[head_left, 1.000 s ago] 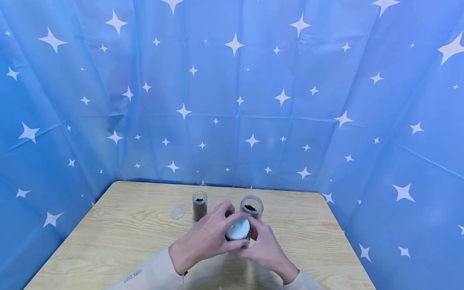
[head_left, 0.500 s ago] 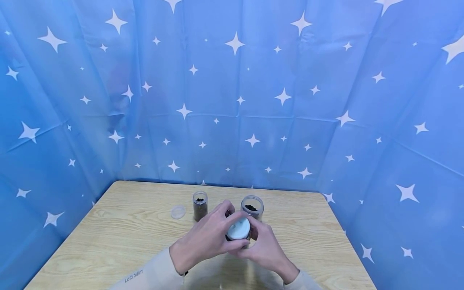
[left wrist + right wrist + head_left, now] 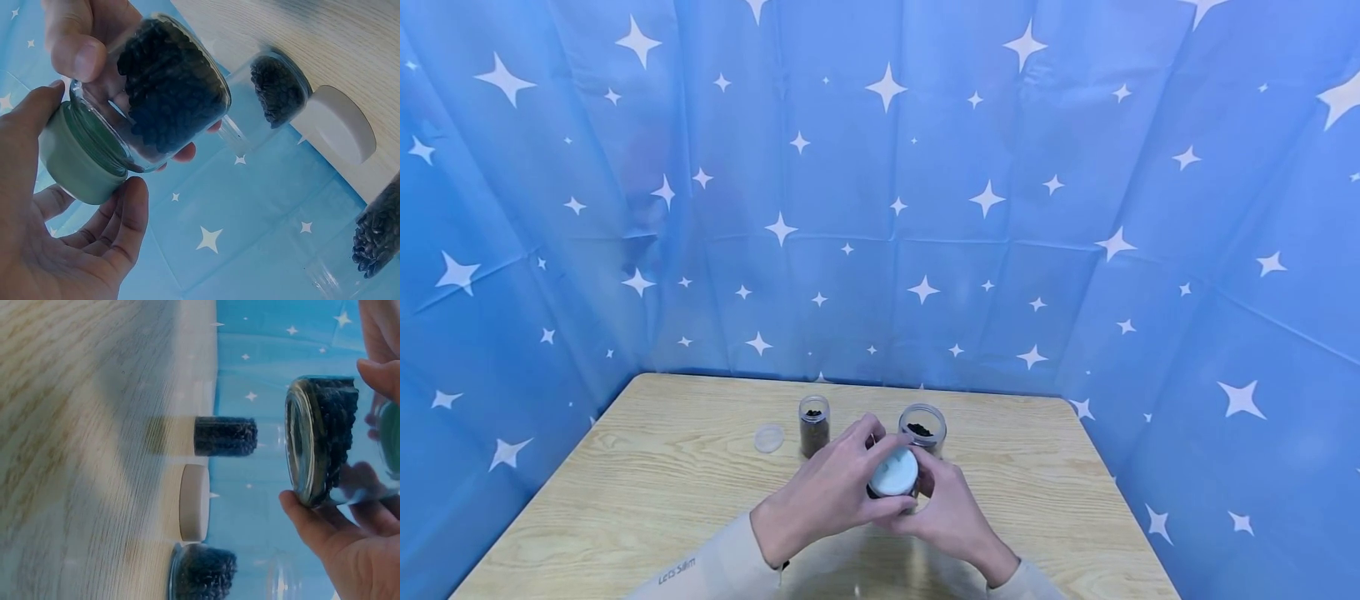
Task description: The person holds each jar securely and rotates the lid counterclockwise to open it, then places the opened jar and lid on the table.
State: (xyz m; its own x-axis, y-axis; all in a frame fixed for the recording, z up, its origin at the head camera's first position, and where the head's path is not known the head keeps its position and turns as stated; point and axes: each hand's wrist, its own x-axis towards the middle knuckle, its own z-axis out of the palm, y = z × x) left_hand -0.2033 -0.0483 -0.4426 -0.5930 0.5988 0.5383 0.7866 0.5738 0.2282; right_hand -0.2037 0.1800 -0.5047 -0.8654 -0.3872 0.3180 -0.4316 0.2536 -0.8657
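Observation:
Both hands are at a glass jar (image 3: 172, 87) with dark grains inside, held upright above the table. Its pale green lid (image 3: 895, 472) sits at the mouth, with the clear glass threads showing beside it in the left wrist view. My left hand (image 3: 827, 492) curls its fingers and thumb round the lid from the left. From the right, my right hand (image 3: 943, 512) holds the glass body, its fingers wrapped about the side and lower edge (image 3: 344, 544). Dark grains fill the lower part of the jar. In the head view the hands cover most of the glass.
Behind the hands stand a narrow open jar (image 3: 814, 433) and a wider open jar (image 3: 922, 425), both with dark grains. A clear disc-shaped lid (image 3: 768, 438) lies left of the narrow jar. A white lid (image 3: 195, 503) rests between the jars on the wooden table (image 3: 685, 467).

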